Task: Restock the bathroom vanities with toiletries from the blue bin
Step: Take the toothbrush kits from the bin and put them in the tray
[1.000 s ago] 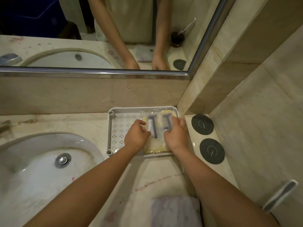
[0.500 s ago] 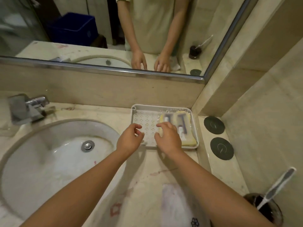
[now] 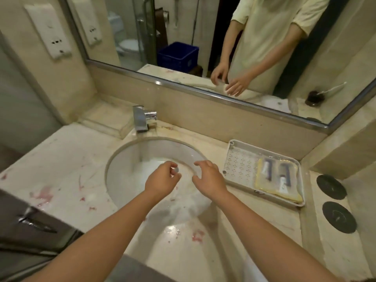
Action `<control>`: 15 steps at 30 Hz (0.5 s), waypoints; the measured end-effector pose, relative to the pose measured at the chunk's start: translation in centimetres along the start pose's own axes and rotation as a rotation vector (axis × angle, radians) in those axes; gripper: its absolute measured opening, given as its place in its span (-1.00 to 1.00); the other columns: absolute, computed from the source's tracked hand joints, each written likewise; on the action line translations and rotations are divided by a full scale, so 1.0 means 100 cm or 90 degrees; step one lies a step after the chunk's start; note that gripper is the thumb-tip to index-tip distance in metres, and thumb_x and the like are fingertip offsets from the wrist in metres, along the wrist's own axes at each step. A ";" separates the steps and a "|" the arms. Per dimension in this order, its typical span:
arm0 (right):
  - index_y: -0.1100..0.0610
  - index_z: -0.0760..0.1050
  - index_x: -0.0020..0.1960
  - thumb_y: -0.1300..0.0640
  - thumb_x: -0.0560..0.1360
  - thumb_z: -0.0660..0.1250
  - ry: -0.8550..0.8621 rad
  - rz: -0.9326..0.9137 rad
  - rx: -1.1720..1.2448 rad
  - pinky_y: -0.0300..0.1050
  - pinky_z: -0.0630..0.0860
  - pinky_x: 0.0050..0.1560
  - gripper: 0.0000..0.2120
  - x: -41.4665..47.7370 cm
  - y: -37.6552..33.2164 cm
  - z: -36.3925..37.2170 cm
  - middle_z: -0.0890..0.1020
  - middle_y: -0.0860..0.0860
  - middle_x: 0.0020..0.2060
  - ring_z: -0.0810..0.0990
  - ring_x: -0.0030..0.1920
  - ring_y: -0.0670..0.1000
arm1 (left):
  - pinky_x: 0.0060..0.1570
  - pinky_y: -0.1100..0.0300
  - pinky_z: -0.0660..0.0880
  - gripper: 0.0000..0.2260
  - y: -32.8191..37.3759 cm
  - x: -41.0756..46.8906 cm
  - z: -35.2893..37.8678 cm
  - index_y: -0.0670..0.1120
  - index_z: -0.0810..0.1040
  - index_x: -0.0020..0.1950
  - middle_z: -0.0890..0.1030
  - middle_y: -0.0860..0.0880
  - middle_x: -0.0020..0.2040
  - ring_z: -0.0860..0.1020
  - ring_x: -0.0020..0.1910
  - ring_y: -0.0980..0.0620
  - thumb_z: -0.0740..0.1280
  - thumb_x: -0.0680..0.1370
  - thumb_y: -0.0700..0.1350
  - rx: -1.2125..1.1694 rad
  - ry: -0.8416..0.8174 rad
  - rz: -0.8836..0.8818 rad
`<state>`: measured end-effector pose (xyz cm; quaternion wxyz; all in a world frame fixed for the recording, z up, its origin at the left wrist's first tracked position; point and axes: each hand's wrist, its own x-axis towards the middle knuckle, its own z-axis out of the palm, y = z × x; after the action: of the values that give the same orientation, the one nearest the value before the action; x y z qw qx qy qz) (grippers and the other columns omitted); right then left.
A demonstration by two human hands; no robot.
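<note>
While left hand (image 3: 162, 181) and right hand (image 3: 209, 178) hang slack, empty, over the sink (image 3: 130, 165), a tray (image 3: 240, 165) lies beside.

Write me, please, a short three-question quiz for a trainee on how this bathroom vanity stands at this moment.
1. True or false: the clear plastic packet of toiletries lies inside the white perforated plastic tray.
2. Where are the left hand and the right hand? A: held above the white oval sink basin, holding nothing. B: gripping the tray. C: tucked behind the person's back.
3. Fill in: the blue plastic bin shows only as a reflection in the ____.

Key: 1 true; 2 A; 3 mirror.
</note>
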<state>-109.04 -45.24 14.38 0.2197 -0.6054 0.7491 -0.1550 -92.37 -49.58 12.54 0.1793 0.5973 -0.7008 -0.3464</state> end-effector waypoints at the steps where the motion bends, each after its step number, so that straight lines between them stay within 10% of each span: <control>1: 0.03 0.35 0.43 0.06 0.52 0.27 -0.013 -0.015 -0.006 -0.03 0.35 0.33 -0.52 -0.002 -0.013 0.006 0.40 0.01 0.39 0.31 0.40 0.07 | -0.19 0.21 0.41 -0.75 -0.010 -0.007 -0.012 0.10 0.46 0.17 0.54 0.19 -0.06 0.54 -0.09 0.16 0.32 0.52 0.08 0.012 0.010 -0.009; 15: 0.00 0.30 0.45 0.05 0.52 0.24 -0.140 -0.251 -0.101 -0.03 0.39 0.26 -0.50 -0.062 -0.190 0.098 0.38 -0.02 0.40 0.29 0.41 0.05 | 0.15 0.07 0.47 -0.59 -0.139 -0.142 -0.157 0.02 0.41 0.37 0.51 0.03 0.23 0.51 0.20 0.03 0.30 0.56 0.10 0.151 0.124 -0.123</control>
<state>-86.96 -42.99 16.39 0.2167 -0.7687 0.5978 -0.0687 -68.87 -40.79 16.08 0.1405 0.7093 -0.6557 -0.2173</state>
